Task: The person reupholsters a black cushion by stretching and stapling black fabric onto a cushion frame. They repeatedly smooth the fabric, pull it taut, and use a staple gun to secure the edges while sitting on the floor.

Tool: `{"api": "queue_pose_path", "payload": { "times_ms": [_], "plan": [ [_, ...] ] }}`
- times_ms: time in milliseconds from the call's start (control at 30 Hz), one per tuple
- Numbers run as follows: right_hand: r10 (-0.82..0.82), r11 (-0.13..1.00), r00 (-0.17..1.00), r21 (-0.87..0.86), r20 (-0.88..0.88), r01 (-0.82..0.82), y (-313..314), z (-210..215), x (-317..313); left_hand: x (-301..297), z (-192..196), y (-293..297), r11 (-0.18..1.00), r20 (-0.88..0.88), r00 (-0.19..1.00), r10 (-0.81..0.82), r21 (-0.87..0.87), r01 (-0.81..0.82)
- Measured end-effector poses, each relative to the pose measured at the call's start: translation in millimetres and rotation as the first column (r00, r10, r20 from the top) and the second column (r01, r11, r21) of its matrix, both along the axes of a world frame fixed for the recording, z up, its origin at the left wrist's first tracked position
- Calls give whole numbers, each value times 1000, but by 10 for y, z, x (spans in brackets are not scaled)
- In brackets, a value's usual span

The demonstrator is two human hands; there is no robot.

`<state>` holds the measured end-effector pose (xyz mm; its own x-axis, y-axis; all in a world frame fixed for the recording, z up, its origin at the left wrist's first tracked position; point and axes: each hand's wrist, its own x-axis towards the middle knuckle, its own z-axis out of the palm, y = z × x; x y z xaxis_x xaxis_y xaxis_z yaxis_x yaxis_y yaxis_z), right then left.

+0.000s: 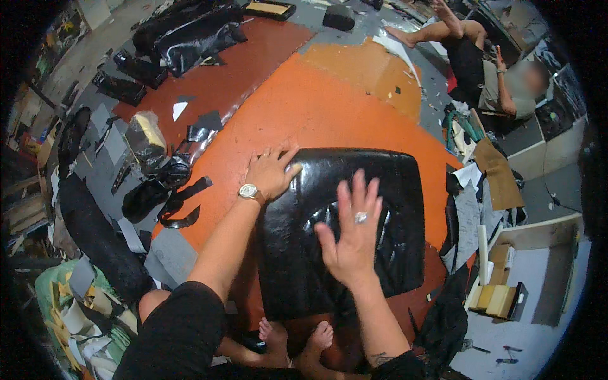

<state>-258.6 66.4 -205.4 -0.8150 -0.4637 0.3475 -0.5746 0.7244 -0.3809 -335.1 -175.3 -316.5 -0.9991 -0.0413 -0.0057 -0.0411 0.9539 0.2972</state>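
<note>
A black, glossy, padded seat cushion [342, 278] lies flat in front of my feet, its corners rounded and its middle creased. At its far left edge rests my left hand [272, 172], fingers spread, the thumb side on the cushion and the other fingers reaching over the orange sheet. My right hand [353, 237] is over the middle of the cushion with its fingers stretched out; whether the palm touches the surface I cannot tell. Neither hand holds anything. Under the cushion spreads an orange sheet [316, 107].
Black scraps [183, 196] and black padded pieces [196, 44] lie to the left and far left. A sack of offcuts [69, 297] stands at lower left. On the right are brown and grey scraps [500, 171] and a white box-like unit [532, 247]. Another person [487, 69] sits at far right.
</note>
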Motion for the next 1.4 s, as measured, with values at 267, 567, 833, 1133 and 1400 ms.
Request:
{"api": "queue_pose_path", "payload": {
  "times_ms": [267,567,833,1133,1400],
  "plan": [
    [-316,930,945,225,80,292,-980,-604,-237,-149,-168,-78,994,34,998,56,92,-59],
    [-49,999,986,5,161,49,-481,-779,168,-170,-267,-64,995,-21,999,48,87,-46],
    [122,951,849,186,513,-248,-833,-1138,1386,-211,-188,-85,999,-62,997,42,16,-41],
    [-307,951,931,36,198,306,-199,-1086,1617,-202,-325,-83,999,-148,989,18,31,-13],
    [115,974,854,110,508,-197,-215,-1317,1816,-188,-281,-73,998,-34,998,50,47,-48]
  ]
}}
